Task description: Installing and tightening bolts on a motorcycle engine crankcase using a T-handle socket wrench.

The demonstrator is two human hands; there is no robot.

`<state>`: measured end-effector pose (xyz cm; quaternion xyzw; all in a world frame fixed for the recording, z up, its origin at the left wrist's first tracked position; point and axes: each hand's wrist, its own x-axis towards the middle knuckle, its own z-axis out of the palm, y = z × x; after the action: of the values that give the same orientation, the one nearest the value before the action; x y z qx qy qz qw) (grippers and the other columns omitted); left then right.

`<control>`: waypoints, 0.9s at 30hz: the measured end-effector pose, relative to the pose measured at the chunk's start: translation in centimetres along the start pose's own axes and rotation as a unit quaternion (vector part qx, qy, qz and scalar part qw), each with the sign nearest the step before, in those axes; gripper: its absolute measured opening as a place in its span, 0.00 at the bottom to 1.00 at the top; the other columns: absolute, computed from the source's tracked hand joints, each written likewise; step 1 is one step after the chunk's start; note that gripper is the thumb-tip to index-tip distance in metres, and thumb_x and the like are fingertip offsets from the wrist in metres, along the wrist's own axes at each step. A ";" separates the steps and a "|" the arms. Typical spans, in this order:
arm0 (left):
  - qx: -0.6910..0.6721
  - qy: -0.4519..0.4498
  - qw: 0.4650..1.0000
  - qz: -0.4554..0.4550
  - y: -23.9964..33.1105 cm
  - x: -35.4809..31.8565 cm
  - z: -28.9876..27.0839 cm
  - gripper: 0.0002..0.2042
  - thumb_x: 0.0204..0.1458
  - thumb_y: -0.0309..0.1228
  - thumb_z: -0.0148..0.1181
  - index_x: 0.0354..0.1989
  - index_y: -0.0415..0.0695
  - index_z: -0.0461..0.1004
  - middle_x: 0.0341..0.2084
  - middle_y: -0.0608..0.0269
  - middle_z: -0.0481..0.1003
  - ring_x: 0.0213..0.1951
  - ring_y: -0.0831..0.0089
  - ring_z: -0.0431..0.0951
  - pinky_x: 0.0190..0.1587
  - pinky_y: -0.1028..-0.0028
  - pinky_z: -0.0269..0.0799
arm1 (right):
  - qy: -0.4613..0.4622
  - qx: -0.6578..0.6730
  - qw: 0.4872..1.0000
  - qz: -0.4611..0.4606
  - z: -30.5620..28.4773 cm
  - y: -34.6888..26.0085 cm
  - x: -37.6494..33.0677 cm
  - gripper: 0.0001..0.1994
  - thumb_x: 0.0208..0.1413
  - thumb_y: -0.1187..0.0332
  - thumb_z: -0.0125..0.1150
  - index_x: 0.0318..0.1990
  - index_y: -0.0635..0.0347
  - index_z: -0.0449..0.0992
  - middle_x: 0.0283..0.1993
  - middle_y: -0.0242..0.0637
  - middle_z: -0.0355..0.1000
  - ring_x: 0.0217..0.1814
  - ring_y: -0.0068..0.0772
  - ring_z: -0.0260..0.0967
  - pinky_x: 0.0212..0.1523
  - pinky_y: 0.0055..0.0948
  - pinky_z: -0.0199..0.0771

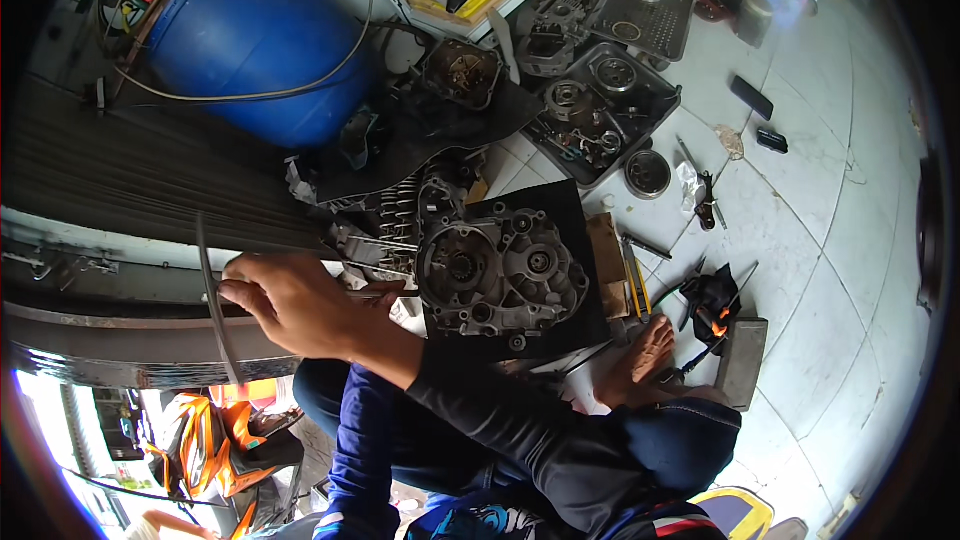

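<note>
One hand (295, 305) is in view, reaching out from a dark sleeve (500, 420) toward the left of the scene. Which arm it belongs to is not certain from this angle; it reads most likely as the right. Its fingers (245, 292) are curled closed around a thin grey strip (215, 305) that runs upright and slightly bowed past the knuckles. The other hand does not show.

Just right of the hand, an engine case (500, 275) lies open-face up on a black mat (560, 210) spread on the white tiled floor (850, 240). The hand and the case are near each other but not touching. A spring and metal parts (395, 215) sit against the case on its far left side.

A bare foot (640, 360) rests on the floor near right of the mat, beside a grey block (742, 360) and a black rag with tools (710, 300). Farther off, a metal tray of engine parts (600, 110) stands on the floor, with a second, flatter tray (645, 10) beyond it. A blue barrel (265, 35) stands at far left. An orange motorcycle (215, 450) shows at near left.
</note>
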<state>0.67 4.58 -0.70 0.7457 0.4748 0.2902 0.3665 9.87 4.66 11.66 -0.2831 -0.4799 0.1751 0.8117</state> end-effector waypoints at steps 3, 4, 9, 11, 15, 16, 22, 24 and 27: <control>-0.021 0.125 0.991 -0.046 -0.9 0.0 0.1 0.04 0.48 0.22 0.67 0.30 0.37 0.77 0.24 0.62 0.80 0.34 0.74 0.78 0.42 0.78 0.69 | 0.141 0.029 0.989 0.020 1.8 -0.8 -1.1 0.08 0.56 0.70 0.64 0.36 0.65 0.73 0.27 0.37 0.71 0.22 0.31 0.68 0.24 0.28 0.65; -0.008 0.146 0.988 -0.050 -2.1 0.0 -0.4 0.06 0.49 0.24 0.68 0.27 0.38 0.76 0.22 0.63 0.80 0.32 0.75 0.77 0.40 0.78 0.69 | 0.128 0.049 0.990 0.036 1.9 -0.6 -1.6 0.09 0.54 0.71 0.65 0.36 0.66 0.72 0.29 0.38 0.70 0.22 0.31 0.68 0.24 0.28 0.66; -0.183 -0.060 0.975 0.114 0.4 0.9 0.5 0.19 0.52 0.26 0.64 0.51 0.37 0.67 0.47 0.51 0.75 0.51 0.64 0.74 0.56 0.66 0.67 | -0.038 0.055 0.997 0.024 -0.2 1.1 -1.7 0.09 0.58 0.68 0.61 0.32 0.67 0.76 0.21 0.41 0.69 0.21 0.29 0.67 0.22 0.29 0.63; -0.238 -0.157 0.957 0.059 2.7 1.1 -0.5 0.14 0.56 0.23 0.57 0.51 0.37 0.69 0.48 0.53 0.75 0.54 0.65 0.73 0.60 0.65 0.64 | -0.116 0.107 0.983 0.094 -1.1 0.9 -1.1 0.12 0.59 0.65 0.59 0.30 0.66 0.77 0.19 0.42 0.69 0.19 0.33 0.66 0.23 0.31 0.64; -0.095 -0.029 0.995 0.005 0.8 0.1 -0.4 0.07 0.52 0.16 0.58 0.38 0.36 0.77 0.38 0.52 0.80 0.47 0.69 0.77 0.55 0.71 0.68 | -0.052 -0.002 0.997 0.058 0.5 0.2 -1.3 0.09 0.59 0.68 0.58 0.31 0.65 0.76 0.20 0.41 0.70 0.21 0.38 0.69 0.23 0.35 0.65; -0.095 -0.030 0.995 0.003 0.6 -0.1 0.2 0.07 0.52 0.16 0.58 0.38 0.36 0.77 0.38 0.52 0.80 0.47 0.69 0.77 0.55 0.71 0.68 | 0.028 -0.056 0.998 0.031 1.1 0.2 -1.8 0.08 0.59 0.69 0.59 0.31 0.64 0.75 0.21 0.40 0.70 0.21 0.38 0.70 0.22 0.35 0.65; -0.065 0.063 0.996 0.011 0.5 -0.3 0.6 0.10 0.45 0.12 0.61 0.36 0.35 0.76 0.40 0.55 0.79 0.45 0.71 0.78 0.44 0.76 0.74 | 0.137 0.052 0.989 0.025 0.7 -0.8 -2.0 0.06 0.56 0.72 0.62 0.33 0.65 0.74 0.23 0.40 0.69 0.20 0.29 0.65 0.23 0.31 0.63; -0.102 -0.010 0.993 0.060 1.0 0.2 0.4 0.11 0.48 0.12 0.60 0.40 0.34 0.74 0.39 0.52 0.79 0.46 0.66 0.78 0.48 0.71 0.74 | 0.061 0.054 0.996 0.038 -0.1 -0.2 -1.7 0.06 0.57 0.71 0.61 0.32 0.66 0.76 0.23 0.38 0.71 0.21 0.27 0.65 0.23 0.30 0.63; -0.057 -0.175 0.972 0.143 -0.1 1.4 -1.7 0.14 0.56 0.19 0.48 0.50 0.33 0.71 0.43 0.56 0.77 0.46 0.71 0.76 0.48 0.75 0.70 | -0.114 0.236 0.955 0.140 -1.9 0.8 -0.8 0.09 0.60 0.70 0.57 0.33 0.67 0.78 0.21 0.42 0.71 0.20 0.29 0.65 0.23 0.30 0.63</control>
<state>-0.18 6.38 0.27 0.8227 0.2744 0.2314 0.4407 11.15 4.26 9.88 -0.1257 -0.4699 0.4261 0.7628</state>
